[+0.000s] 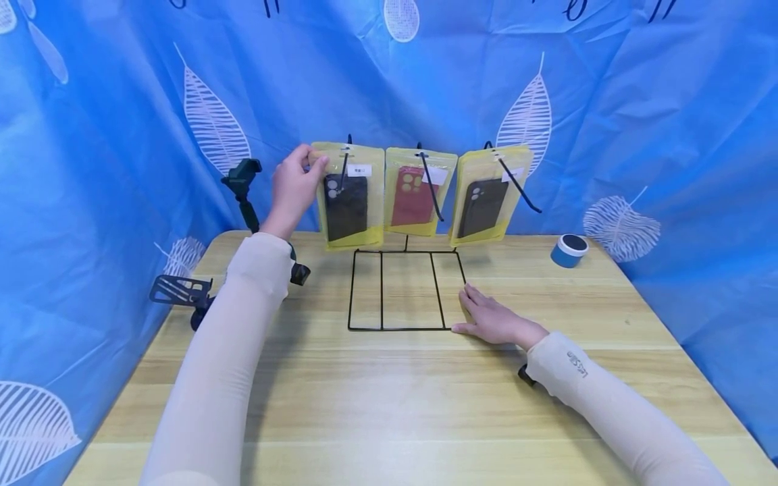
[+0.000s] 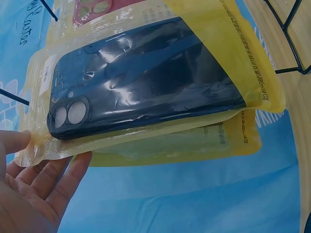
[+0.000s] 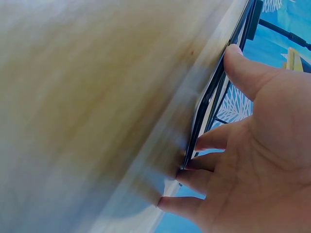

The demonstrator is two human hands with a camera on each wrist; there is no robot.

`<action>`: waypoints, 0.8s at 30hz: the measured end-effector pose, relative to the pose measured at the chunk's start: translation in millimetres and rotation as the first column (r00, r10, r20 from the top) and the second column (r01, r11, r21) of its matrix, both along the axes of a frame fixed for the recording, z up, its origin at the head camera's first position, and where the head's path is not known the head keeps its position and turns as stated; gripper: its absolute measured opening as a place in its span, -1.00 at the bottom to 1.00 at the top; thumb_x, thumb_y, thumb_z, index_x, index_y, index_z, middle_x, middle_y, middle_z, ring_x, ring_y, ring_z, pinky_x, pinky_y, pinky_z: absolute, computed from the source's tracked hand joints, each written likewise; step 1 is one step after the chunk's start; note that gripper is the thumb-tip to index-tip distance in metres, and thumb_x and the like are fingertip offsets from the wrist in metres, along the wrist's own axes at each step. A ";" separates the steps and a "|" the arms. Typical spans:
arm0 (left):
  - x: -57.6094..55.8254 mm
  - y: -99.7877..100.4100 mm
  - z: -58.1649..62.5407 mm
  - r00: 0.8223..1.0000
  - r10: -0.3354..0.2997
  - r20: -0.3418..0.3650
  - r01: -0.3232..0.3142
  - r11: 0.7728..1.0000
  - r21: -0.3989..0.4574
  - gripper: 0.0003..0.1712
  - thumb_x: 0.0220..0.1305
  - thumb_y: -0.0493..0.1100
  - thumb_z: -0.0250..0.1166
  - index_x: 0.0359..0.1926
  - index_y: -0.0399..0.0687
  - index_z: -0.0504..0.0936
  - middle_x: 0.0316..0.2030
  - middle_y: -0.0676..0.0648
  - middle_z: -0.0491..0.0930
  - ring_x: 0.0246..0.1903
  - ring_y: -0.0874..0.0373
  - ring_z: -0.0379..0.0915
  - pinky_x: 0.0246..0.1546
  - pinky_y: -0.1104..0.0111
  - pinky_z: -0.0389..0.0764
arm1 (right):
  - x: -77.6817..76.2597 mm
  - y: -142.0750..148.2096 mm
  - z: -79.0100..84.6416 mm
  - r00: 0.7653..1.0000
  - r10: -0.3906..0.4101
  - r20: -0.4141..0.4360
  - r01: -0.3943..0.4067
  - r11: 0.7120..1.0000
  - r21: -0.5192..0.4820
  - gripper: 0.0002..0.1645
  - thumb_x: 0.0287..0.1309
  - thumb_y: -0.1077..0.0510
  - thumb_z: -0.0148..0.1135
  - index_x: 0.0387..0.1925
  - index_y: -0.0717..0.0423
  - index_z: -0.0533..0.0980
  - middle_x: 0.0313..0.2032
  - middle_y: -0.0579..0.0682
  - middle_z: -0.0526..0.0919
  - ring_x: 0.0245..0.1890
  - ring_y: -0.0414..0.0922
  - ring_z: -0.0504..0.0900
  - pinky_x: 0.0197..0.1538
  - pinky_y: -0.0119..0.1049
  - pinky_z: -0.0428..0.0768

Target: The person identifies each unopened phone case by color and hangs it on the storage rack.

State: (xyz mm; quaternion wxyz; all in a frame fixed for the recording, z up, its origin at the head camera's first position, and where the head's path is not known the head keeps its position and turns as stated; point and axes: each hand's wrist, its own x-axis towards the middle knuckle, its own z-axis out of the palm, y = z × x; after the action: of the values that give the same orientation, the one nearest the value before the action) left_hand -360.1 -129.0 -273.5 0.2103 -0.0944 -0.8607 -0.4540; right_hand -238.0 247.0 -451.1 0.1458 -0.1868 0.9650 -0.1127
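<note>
A black wire display rack [image 1: 381, 290] stands on the table, its hooks carrying yellow-edged bags with phone cases. My left hand [image 1: 294, 182] pinches the upper left edge of the left bag, thumb in front and fingers behind. Inside that bag is a dark phone case [image 2: 146, 77] with a white label near the top; another bag hangs behind it. The middle bag holds a red phone case [image 1: 416, 196], the right one a dark phone case [image 1: 483, 206]. My right hand [image 1: 492, 318] rests at the rack base's front right corner, thumb and fairly straight fingers touching the wire and table.
A blue jar with a white-rimmed dark lid [image 1: 570, 251] sits at the back right of the table [image 1: 389, 405]. On the left are a black stand [image 1: 243, 189] and a black slotted bracket [image 1: 181, 290]. Blue leaf-print cloth [image 1: 425, 88] hangs behind and at both sides.
</note>
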 end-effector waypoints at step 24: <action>58.9 -12.1 -33.3 0.998 0.064 -0.025 -0.068 0.966 -0.249 -0.28 0.49 0.20 0.04 0.42 -0.19 0.26 0.40 -0.26 0.26 0.37 -0.18 0.24 0.33 -0.07 0.34 | -1.8 2.8 1.9 1.000 0.002 -0.001 -0.002 1.000 0.003 0.08 0.39 -0.31 0.00 0.53 0.36 -0.11 0.54 0.36 -0.24 0.56 0.25 -0.19 0.49 0.27 0.01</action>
State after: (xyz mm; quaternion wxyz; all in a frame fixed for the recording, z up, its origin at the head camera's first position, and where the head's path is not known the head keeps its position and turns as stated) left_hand -301.1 -141.1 -306.8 0.2190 -0.0954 -0.9118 -0.3340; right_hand -239.8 249.8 -449.2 0.1457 -0.1878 0.9650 -0.1110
